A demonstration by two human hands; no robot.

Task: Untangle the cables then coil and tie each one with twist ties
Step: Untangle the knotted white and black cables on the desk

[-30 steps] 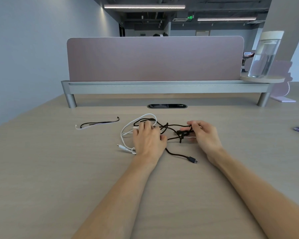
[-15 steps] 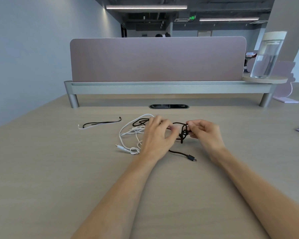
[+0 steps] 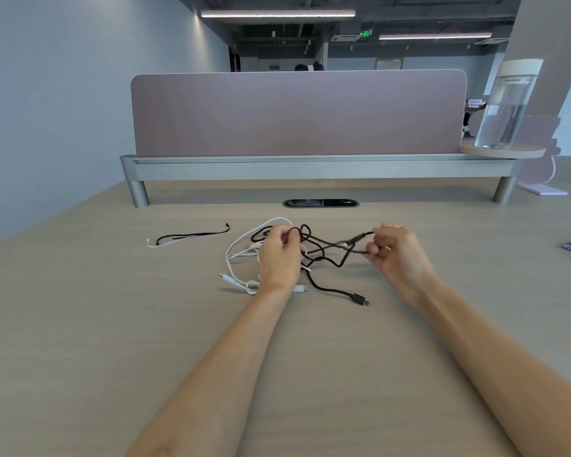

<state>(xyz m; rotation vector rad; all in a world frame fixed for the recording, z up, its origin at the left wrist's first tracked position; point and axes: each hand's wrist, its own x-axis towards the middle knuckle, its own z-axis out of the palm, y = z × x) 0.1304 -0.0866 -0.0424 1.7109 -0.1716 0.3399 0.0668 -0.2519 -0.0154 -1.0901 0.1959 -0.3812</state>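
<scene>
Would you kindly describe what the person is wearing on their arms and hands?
Nothing visible: the left forearm and right forearm are bare with no sleeves in view, and the left hand and right hand carry no gloves, watch, bracelet or ring that I can see.

An open-plan office: a long desk [image 3: 112,324] with a fabric divider panel [image 3: 297,113], strip ceiling lights [image 3: 277,13].
</scene>
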